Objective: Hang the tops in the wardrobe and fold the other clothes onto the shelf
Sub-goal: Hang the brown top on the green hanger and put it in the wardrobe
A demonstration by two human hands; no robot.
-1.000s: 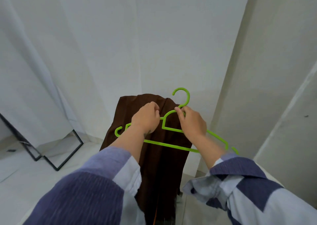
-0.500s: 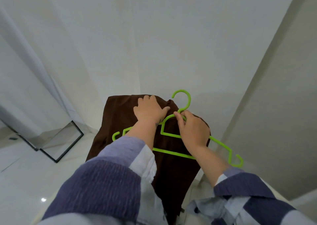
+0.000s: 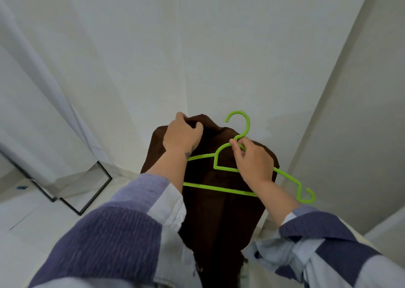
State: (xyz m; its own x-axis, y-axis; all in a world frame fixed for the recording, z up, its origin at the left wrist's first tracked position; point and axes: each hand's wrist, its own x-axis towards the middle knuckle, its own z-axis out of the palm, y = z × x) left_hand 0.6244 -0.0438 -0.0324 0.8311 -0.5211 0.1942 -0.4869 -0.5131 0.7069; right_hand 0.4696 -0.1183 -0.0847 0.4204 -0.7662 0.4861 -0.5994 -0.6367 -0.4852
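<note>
Two hands work at the middle of the view, both on one dark brown garment (image 3: 217, 211) that hangs from about the centre down toward six o'clock. No brand, label or readable writing shows on the cloth, on the hanger or on the walls. The left hand (image 3: 180, 135), at roughly eleven o'clock of the garment, has its fingers curled over the top edge of the brown cloth and grips a bunch of it. The right hand (image 3: 254, 162), at about two o'clock of the garment, pinches the neck of a bright green plastic hanger (image 3: 219, 188) just under its hook, thumb and fingers closed round the thin bar. The hanger lies tilted across the front of the cloth, its hook pointing toward twelve o'clock and its right arm ending in a small notch hook toward four o'clock; its left arm passes behind the left wrist. Both forearms wear striped purple-and-pale sleeves (image 3: 122, 233) that cover the lower frame. White wall panels (image 3: 197, 46) fill the background, and a black-framed panel (image 3: 87, 191) leans near the floor at nine o'clock.
</note>
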